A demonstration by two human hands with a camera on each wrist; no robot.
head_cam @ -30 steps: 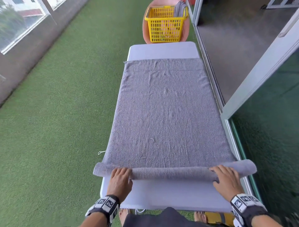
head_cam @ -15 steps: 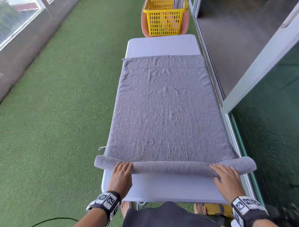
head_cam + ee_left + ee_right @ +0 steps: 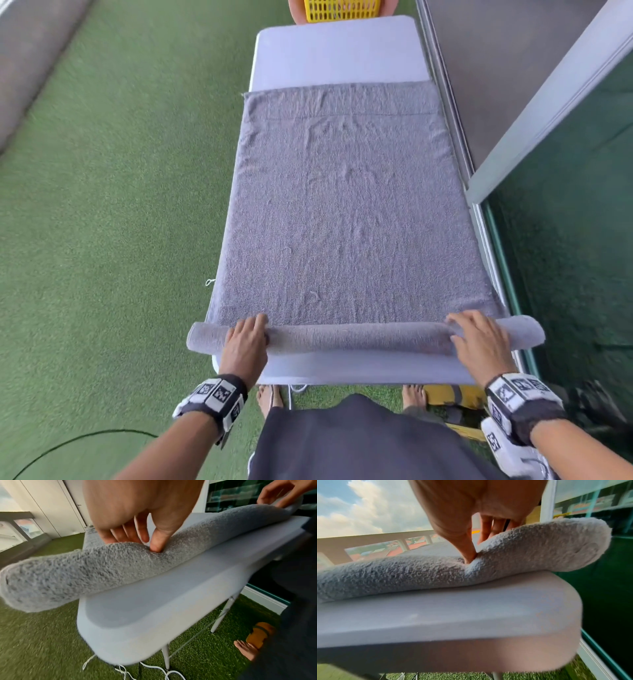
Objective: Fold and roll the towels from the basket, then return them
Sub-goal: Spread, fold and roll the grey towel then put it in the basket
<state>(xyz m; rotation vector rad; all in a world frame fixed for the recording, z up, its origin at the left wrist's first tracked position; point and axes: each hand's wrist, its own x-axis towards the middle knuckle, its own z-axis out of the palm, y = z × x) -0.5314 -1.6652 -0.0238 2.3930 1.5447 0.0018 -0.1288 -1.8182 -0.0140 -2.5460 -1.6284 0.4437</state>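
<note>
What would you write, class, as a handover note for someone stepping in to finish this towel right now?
Left hand: grips the rolled near edge of the grey towel, thumb pressed in.
Right hand: grips the roll near its other end.
Towel lies flat along the white table; both roll ends overhang the table's sides.
Yellow basket stands beyond the table's far end.
Done: first few turns.
Left: roll to the far edge, then return it to the basket.

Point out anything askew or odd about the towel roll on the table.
The grey towel's rolled part is wider than the white table, so both ends stick out past its sides. A loose thread loop hangs off the left edge. Otherwise the roll looks even under the left hand and right hand.
</note>
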